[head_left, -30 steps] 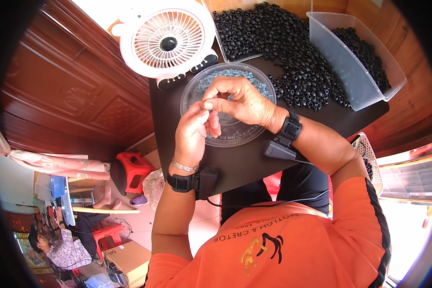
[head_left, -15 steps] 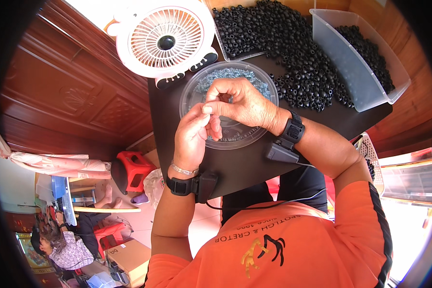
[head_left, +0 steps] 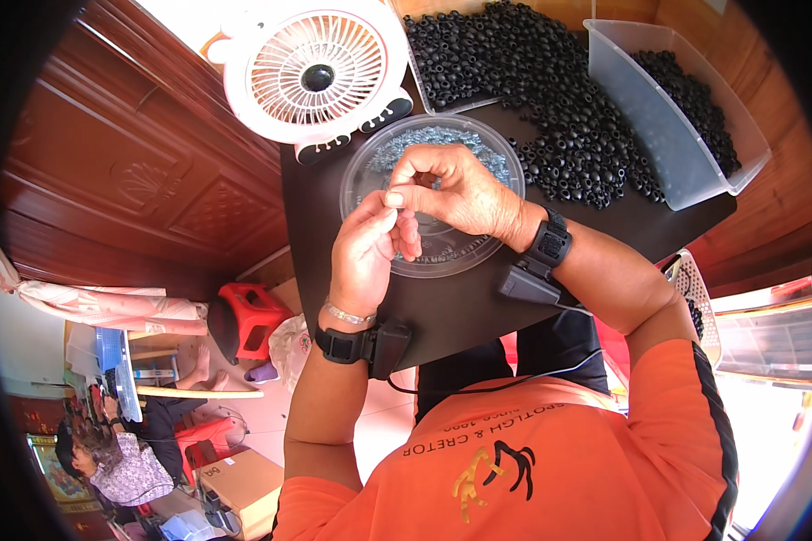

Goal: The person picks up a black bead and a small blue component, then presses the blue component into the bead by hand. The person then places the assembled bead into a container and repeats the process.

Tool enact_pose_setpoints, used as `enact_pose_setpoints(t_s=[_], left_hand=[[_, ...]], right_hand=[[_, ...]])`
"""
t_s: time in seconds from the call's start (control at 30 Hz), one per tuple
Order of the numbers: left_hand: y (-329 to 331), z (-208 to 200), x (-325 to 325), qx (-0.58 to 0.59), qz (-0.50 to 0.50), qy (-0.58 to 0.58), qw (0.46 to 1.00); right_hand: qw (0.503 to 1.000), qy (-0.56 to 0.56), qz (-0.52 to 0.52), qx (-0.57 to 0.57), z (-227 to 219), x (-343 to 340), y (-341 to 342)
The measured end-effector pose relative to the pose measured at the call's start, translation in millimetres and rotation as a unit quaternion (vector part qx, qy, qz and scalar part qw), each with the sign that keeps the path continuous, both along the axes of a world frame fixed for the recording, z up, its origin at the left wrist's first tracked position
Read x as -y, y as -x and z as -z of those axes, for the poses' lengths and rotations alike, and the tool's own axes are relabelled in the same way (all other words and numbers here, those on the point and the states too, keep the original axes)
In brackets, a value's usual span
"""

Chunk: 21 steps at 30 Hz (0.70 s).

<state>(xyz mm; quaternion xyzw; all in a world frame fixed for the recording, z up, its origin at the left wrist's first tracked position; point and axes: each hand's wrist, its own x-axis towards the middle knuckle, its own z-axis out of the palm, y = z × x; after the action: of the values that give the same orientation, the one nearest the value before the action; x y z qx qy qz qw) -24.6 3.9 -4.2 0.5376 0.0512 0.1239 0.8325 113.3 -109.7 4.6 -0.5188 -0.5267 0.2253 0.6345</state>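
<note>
Over a round clear plastic tub (head_left: 352,194) my two hands meet, fingertips pinched together. My left hand (head_left: 366,243) has thumb and forefinger closed, its other fingers curled loosely. Thumb and forefinger of my right hand (head_left: 451,191) press against the left fingertips. Whatever sits between them is hidden or too small to make out. Many small blue-grey metallic pieces (head_left: 469,144) lie in the tub beneath. Beyond and to the right spreads a big heap of small black hollow beads (head_left: 568,117) on the dark table (head_left: 460,316).
A white fan (head_left: 320,81) stands at the far left of the table. At the right a translucent bin (head_left: 645,126) holds more black beads. A red stool (head_left: 248,320) and a cardboard box (head_left: 239,487) are on the floor at left, where another person (head_left: 135,469) sits.
Both hands stay pinched together over the tub, with only a slight shift of the fingers. The whole view has moved a little.
</note>
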Motion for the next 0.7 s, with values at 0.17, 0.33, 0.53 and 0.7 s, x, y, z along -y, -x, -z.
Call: enact_pose_setpoints(t_s=[0.17,0.33,0.53,0.7], left_hand=[[0.4,1.9,-1.2,0.000,0.003,-0.004,1.000],[-1.7,1.1,-2.0,-0.003,-0.004,-0.010,1.000],[-0.1,1.2,-1.0,0.010,0.001,-0.019,1.000],[-1.1,2.3,-0.8,0.004,-0.003,-0.021,1.000]], right_hand=[[0.999,0.012,-0.028,-0.035,-3.1,2.3,1.8],[0.999,0.001,-0.029,-0.028,-1.4,0.5,-0.2],[0.999,0.002,-0.031,-0.023,-3.0,1.5,0.7],[0.998,-0.049,-0.029,0.035,-0.6,-2.3,-0.8]])
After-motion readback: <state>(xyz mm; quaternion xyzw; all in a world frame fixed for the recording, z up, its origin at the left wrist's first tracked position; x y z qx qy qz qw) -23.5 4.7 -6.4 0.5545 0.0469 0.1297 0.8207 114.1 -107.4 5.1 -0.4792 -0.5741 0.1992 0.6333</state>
